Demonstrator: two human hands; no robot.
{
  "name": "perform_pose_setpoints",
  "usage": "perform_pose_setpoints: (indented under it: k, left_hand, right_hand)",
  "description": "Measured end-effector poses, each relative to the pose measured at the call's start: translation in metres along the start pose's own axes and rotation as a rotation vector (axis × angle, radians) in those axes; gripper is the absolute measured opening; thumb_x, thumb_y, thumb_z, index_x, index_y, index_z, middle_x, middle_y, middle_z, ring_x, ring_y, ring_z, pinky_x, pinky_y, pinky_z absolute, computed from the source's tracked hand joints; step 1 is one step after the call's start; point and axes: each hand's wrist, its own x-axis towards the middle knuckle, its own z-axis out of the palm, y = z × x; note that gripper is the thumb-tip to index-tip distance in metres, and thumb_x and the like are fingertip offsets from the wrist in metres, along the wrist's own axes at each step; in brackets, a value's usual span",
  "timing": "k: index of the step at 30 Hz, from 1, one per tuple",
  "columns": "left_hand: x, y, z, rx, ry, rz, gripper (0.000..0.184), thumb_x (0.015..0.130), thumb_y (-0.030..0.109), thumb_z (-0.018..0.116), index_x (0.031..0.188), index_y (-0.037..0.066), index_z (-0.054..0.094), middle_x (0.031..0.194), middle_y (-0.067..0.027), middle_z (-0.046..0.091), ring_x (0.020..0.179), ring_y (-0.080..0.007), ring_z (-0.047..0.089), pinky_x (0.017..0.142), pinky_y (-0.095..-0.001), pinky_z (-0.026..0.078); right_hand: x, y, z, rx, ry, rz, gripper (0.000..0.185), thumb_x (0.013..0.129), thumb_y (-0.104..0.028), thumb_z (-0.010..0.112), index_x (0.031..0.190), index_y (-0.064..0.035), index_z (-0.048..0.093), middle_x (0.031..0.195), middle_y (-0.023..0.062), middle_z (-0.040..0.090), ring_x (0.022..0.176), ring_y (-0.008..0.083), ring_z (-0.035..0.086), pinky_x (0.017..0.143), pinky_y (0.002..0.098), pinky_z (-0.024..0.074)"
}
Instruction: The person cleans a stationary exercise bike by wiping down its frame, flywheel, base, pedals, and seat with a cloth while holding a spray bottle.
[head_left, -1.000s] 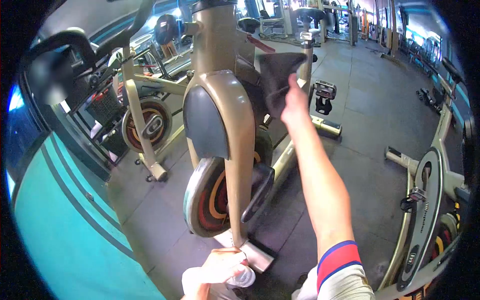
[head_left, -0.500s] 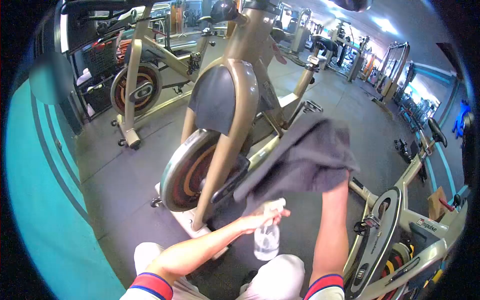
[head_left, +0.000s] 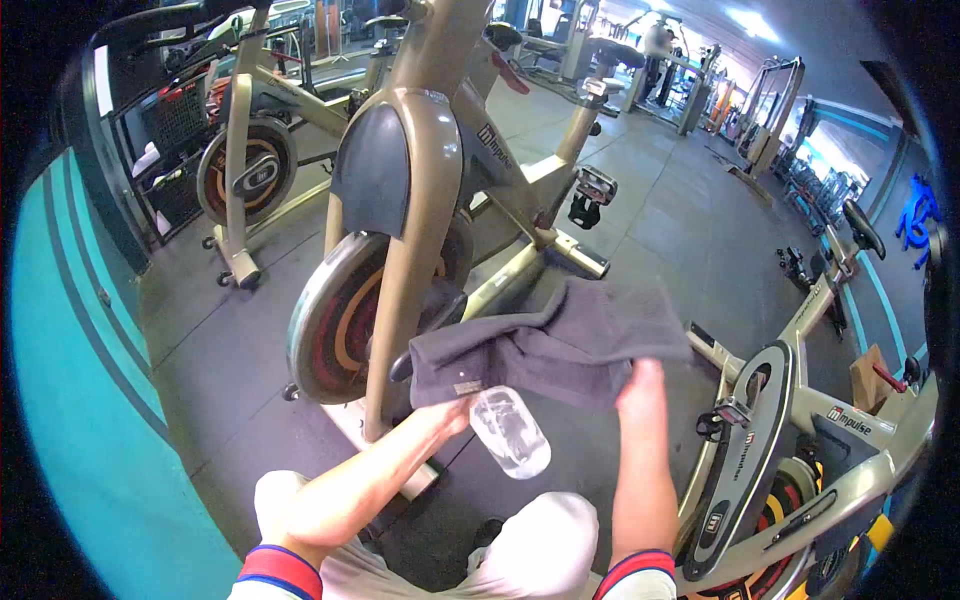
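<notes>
A dark grey towel (head_left: 560,345) hangs spread out in front of me, its upper right part blurred. My right hand (head_left: 643,383) is closed on the towel at its right side, with the fingers mostly hidden in the cloth. Below the towel's left end, my left hand (head_left: 457,413) grips a clear spray bottle (head_left: 512,435) by its neck. The bottle is tilted, its base pointing down and to the right, with clear liquid inside. Cloth covers its spray head and most of the left fingers. Just beyond stands a beige exercise bike (head_left: 395,290) with a large flywheel (head_left: 335,320).
To the right is another Impulse bike (head_left: 760,460), close to my right arm. A third bike (head_left: 245,180) stands at the back left, near a turquoise wall panel (head_left: 90,400). Gym machines (head_left: 680,85) and a person (head_left: 657,60) are farther back on the grey floor (head_left: 650,220).
The towel has come down and left, now covering the bottle's spray head. The bottle has risen and gone from upright to tilted. My view has shifted slightly right.
</notes>
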Motion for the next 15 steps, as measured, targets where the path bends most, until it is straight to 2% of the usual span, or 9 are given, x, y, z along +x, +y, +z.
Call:
perform_pose_setpoints:
  k: [2,3,6,7,10,11,14,15]
  left_hand:
    - [-0.019,-0.012,-0.007,0.077,0.043,-0.050,0.027,0.096,0.017,0.059,0.119,0.003,0.062,0.117,-0.0130,0.066,0.102,-0.0231,0.064,0.084,-0.0359,0.056]
    - [-0.029,-0.018,-0.008,0.124,0.056,-0.066,0.026,0.095,0.017,0.059,0.118,0.003,0.062,0.117,-0.0133,0.066,0.102,-0.0236,0.065,0.084,-0.0364,0.056]
    - [-0.047,-0.026,-0.013,0.234,0.077,-0.104,0.024,0.094,0.016,0.059,0.114,0.003,0.064,0.115,-0.0142,0.067,0.102,-0.0250,0.065,0.083,-0.0379,0.056]
    - [-0.046,-0.025,-0.012,0.273,0.073,-0.107,0.023,0.094,0.016,0.059,0.112,0.003,0.064,0.115,-0.0145,0.067,0.102,-0.0254,0.065,0.083,-0.0384,0.056]
    - [-0.035,-0.016,-0.006,0.406,0.037,-0.092,0.021,0.093,0.015,0.058,0.108,0.003,0.066,0.113,-0.0155,0.068,0.103,-0.0268,0.065,0.083,-0.0399,0.056]
    - [-0.030,-0.011,-0.002,0.461,0.021,-0.080,0.020,0.093,0.015,0.058,0.107,0.003,0.067,0.112,-0.0158,0.068,0.103,-0.0272,0.066,0.083,-0.0404,0.056]
    - [-0.019,0.000,0.013,0.753,-0.028,-0.023,0.019,0.092,0.014,0.058,0.103,0.003,0.068,0.111,-0.0167,0.068,0.103,-0.0286,0.066,0.083,-0.0418,0.056]
    - [-0.018,0.005,0.016,0.948,-0.046,-0.034,0.018,0.091,0.014,0.058,0.102,0.003,0.069,0.110,-0.0170,0.069,0.103,-0.0290,0.066,0.083,-0.0423,0.056]
  right_hand:
    - [0.013,0.020,-0.011,-0.037,-0.056,0.146,0.061,0.098,-0.056,0.052,0.137,-0.0085,0.057,0.140,0.0099,0.060,0.123,0.0274,0.060,0.105,0.0516,0.0479]
    - [0.014,0.024,-0.007,0.027,-0.041,0.299,0.063,0.099,-0.056,0.049,0.140,-0.0085,0.055,0.142,0.0102,0.058,0.126,0.0270,0.058,0.106,0.0508,0.0474]
    - [0.032,0.060,-0.039,0.103,-0.228,0.160,0.061,0.101,-0.055,0.047,0.139,-0.0084,0.056,0.142,0.0103,0.058,0.127,0.0266,0.057,0.106,0.0488,0.0471]
    - [0.013,0.057,-0.030,0.036,-0.169,0.065,0.061,0.101,-0.055,0.048,0.139,-0.0085,0.056,0.141,0.0097,0.059,0.128,0.0264,0.056,0.107,0.0457,0.0454]
    - [0.006,0.045,-0.037,-0.036,0.010,-0.064,0.071,0.096,-0.064,0.053,0.141,-0.0093,0.054,0.144,0.0089,0.055,0.130,0.0288,0.053,0.111,0.0502,0.0400]
    - [0.014,0.042,-0.047,0.005,-0.097,-0.063,0.075,0.095,-0.065,0.054,0.144,-0.0093,0.052,0.145,0.0093,0.053,0.131,0.0299,0.051,0.112,0.0492,0.0383]
    - [0.024,0.031,-0.058,-0.058,-0.140,-0.131,0.076,0.094,-0.066,0.054,0.144,-0.0090,0.052,0.146,0.0102,0.053,0.132,0.0300,0.050,0.112,0.0502,0.0383]
    - [0.025,0.026,-0.059,-0.013,-0.190,-0.085,0.073,0.096,-0.063,0.054,0.143,-0.0076,0.053,0.145,0.0117,0.053,0.133,0.0295,0.050,0.110,0.0507,0.0398]
